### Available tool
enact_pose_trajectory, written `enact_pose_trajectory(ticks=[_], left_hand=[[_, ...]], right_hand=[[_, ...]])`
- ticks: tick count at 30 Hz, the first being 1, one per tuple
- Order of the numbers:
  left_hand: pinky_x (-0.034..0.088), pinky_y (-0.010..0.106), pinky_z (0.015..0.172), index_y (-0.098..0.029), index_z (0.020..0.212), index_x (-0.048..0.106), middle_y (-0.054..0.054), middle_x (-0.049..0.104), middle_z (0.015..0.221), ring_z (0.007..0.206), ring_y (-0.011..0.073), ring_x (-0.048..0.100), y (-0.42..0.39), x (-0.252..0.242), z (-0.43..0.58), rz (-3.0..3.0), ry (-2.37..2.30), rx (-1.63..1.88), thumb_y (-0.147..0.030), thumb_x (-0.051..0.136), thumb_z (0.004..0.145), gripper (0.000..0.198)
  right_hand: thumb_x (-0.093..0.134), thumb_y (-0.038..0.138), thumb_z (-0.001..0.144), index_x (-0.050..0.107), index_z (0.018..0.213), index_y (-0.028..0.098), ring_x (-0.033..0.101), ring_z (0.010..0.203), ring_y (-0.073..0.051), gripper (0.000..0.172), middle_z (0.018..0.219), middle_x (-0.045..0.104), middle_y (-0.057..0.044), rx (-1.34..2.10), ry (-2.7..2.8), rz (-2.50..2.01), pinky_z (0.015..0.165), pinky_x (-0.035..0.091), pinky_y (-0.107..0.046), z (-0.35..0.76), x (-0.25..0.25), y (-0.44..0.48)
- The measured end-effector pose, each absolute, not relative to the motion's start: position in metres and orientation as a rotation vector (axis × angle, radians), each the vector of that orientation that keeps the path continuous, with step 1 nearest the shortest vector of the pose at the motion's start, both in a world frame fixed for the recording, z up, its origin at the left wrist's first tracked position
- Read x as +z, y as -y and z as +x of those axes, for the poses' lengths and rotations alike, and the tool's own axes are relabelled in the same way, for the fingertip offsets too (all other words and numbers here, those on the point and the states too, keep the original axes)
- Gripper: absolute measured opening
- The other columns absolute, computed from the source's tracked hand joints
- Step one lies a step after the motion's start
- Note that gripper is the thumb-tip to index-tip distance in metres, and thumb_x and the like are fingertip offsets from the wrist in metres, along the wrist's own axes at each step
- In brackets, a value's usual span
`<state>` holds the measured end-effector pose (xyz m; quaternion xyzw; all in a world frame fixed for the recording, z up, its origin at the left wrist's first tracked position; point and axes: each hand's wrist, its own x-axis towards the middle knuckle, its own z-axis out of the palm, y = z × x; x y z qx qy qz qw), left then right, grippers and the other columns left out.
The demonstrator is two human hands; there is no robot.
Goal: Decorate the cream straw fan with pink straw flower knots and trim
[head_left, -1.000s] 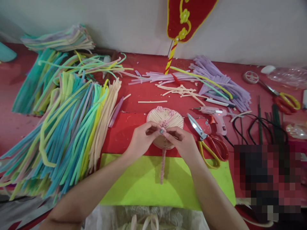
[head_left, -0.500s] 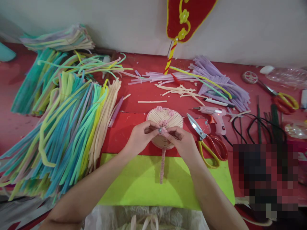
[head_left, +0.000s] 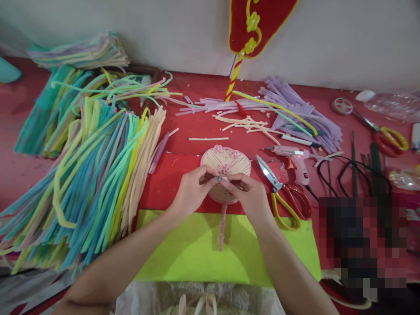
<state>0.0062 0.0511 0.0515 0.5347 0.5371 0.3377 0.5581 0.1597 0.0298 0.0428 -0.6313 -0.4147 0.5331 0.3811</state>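
A: Head view: what's changed?
B: 1 second ago, the small pink piece [head_left: 225, 179] overlapped the grey-blue bead [head_left: 219, 179]; now they sit side by side over the pink-edged round fan [head_left: 243, 164].
A: The grip?
B: Left hand [head_left: 194, 186] pinches the bead; right hand [head_left: 246, 189] pinches the pink piece.
A: Meaning?
B: Probably 2 separate parts, neither fixed to the fan, which lies unmoved beneath.

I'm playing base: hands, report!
Left hand pinching small grey-blue bit; right hand, small fuzzy pink bit. Round fuzzy cream fan, pink-rimmed, beneath. Red-and-yellow-handled metal scissors alongside, not blocking.
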Motion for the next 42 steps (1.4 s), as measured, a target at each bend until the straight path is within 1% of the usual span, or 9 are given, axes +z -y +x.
enact_pose_trajectory(ticks=[6, 9, 13, 18, 22, 26, 31, 38, 42], left_hand=[[0.05, 0.025, 0.071, -0.017, 0.079, 0.058, 0.002, 0.068, 0.083, 0.077, 0.0135, 0.064, -0.049, 0.049, 0.009, 1.28, -1.299, 0.787, -0.022, 0.056, 0.081, 0.005], [0.049, 0.026, 0.076, -0.019, 0.086, 0.058, 0.002, 0.067, 0.089, 0.084, 0.0142, 0.063, -0.052, 0.049, 0.004, 1.495, -1.218, 0.738, -0.019, 0.052, 0.084, 0.006], [0.048, 0.029, 0.08, -0.022, 0.093, 0.059, 0.003, 0.066, 0.097, 0.092, 0.0164, 0.061, -0.058, 0.056, -0.004, 1.864, -1.136, 0.616, -0.014, 0.049, 0.086, 0.014], [0.047, 0.03, 0.079, -0.021, 0.089, 0.059, 0.003, 0.065, 0.095, 0.092, 0.0177, 0.06, -0.064, 0.066, -0.007, 2.036, -1.064, 0.524, -0.016, 0.051, 0.086, 0.01], [0.046, 0.03, 0.078, -0.02, 0.087, 0.056, 0.003, 0.063, 0.091, 0.09, 0.0176, 0.059, -0.064, 0.067, -0.004, 2.018, -1.08, 0.51, -0.012, 0.05, 0.085, 0.01], [0.046, 0.03, 0.071, -0.018, 0.085, 0.052, 0.004, 0.061, 0.088, 0.083, 0.0174, 0.058, -0.058, 0.062, 0.001, 1.92, -1.208, 0.546, -0.01, 0.047, 0.084, 0.01], [0.045, 0.029, 0.071, -0.019, 0.085, 0.051, 0.003, 0.061, 0.086, 0.079, 0.0159, 0.057, -0.05, 0.058, 0.008, 1.801, -1.287, 0.626, -0.012, 0.047, 0.084, 0.009], [0.044, 0.027, 0.068, -0.019, 0.081, 0.052, 0.002, 0.061, 0.08, 0.075, 0.0144, 0.056, -0.048, 0.055, 0.015, 1.683, -1.339, 0.739, -0.016, 0.048, 0.085, 0.007], [0.044, 0.027, 0.069, -0.019, 0.08, 0.051, 0.002, 0.062, 0.082, 0.076, 0.0147, 0.057, -0.046, 0.053, 0.018, 1.653, -1.365, 0.762, -0.019, 0.048, 0.086, 0.006]], right_hand=[[0.072, 0.045, 0.066, 0.069, 0.075, 0.019, 0.063, 0.071, -0.017, 0.027, 0.074, 0.069, -0.002, 1.362, 1.009, -1.648, 0.062, 0.049, -0.027, 0.157, 0.046, -0.03], [0.071, 0.046, 0.067, 0.069, 0.077, 0.02, 0.063, 0.074, -0.018, 0.028, 0.077, 0.07, -0.003, 1.403, 1.039, -1.627, 0.065, 0.05, -0.028, 0.16, 0.046, -0.031], [0.071, 0.043, 0.068, 0.069, 0.077, 0.02, 0.063, 0.077, -0.018, 0.025, 0.079, 0.07, -0.003, 1.444, 1.091, -1.586, 0.07, 0.05, -0.03, 0.165, 0.046, -0.032], [0.071, 0.039, 0.068, 0.068, 0.073, 0.02, 0.061, 0.071, -0.016, 0.02, 0.073, 0.068, -0.002, 1.469, 1.131, -1.558, 0.067, 0.048, -0.028, 0.168, 0.048, -0.031], [0.07, 0.04, 0.069, 0.068, 0.074, 0.021, 0.059, 0.069, -0.014, 0.02, 0.073, 0.067, -0.001, 1.486, 1.125, -1.537, 0.065, 0.046, -0.027, 0.167, 0.05, -0.029], [0.07, 0.041, 0.069, 0.068, 0.075, 0.02, 0.059, 0.07, -0.015, 0.021, 0.075, 0.067, -0.002, 1.447, 1.089, -1.516, 0.066, 0.047, -0.027, 0.166, 0.053, -0.029], [0.07, 0.046, 0.068, 0.068, 0.075, 0.019, 0.059, 0.069, -0.015, 0.028, 0.073, 0.067, -0.003, 1.42, 1.039, -1.525, 0.065, 0.048, -0.028, 0.165, 0.05, -0.027], [0.069, 0.049, 0.068, 0.068, 0.077, 0.019, 0.06, 0.072, -0.016, 0.031, 0.075, 0.068, -0.003, 1.401, 1.007, -1.542, 0.065, 0.048, -0.028, 0.163, 0.045, -0.026], [0.071, 0.049, 0.067, 0.069, 0.078, 0.019, 0.06, 0.071, -0.016, 0.032, 0.074, 0.068, -0.003, 1.411, 0.983, -1.555, 0.065, 0.048, -0.027, 0.163, 0.044, -0.027]])
